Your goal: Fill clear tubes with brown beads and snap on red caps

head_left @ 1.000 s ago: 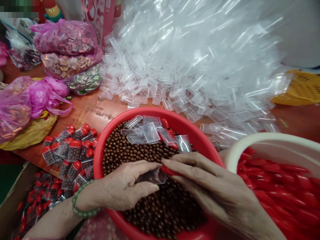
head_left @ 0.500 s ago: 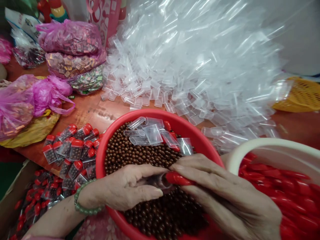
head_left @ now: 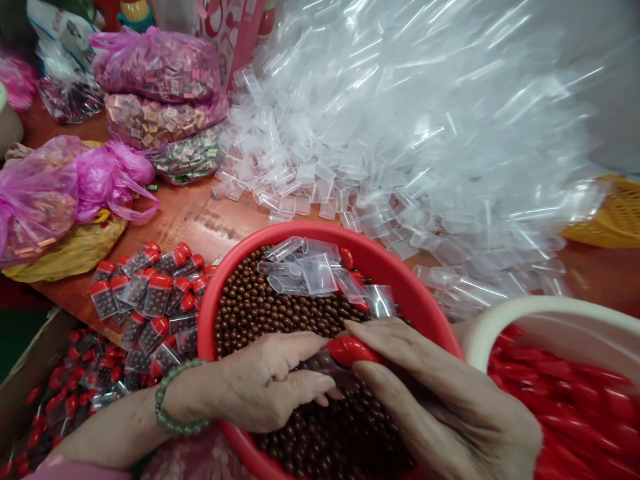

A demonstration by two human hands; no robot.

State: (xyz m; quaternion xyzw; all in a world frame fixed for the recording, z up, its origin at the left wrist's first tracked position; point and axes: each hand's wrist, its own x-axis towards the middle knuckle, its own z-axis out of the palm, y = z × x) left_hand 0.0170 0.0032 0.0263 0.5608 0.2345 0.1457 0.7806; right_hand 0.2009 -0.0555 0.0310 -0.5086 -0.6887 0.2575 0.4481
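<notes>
My left hand (head_left: 265,387), with a green bead bracelet at the wrist, grips a small clear container (head_left: 320,362) over the red basin (head_left: 207,313). At the container's mouth sits a red cap (head_left: 351,351), held between the thumb and fingers of my right hand (head_left: 445,393). Cap and container touch; how far the cap is on cannot be made out. Below both hands lie brown balls (head_left: 280,307), and several loose clear containers (head_left: 317,272) rest on them toward the basin's far side.
A big pile of clear containers (head_left: 400,120) stands behind the basin. Capped filled containers (head_left: 159,293) lie left, above a box holding more. Right is a white tub (head_left: 545,307) of red caps. Pink bags (head_left: 155,67) sit far left.
The red cap now meets the container's mouth, where the open rim showed before. My right thumb has come up against the cap. The whole view has shifted slightly.
</notes>
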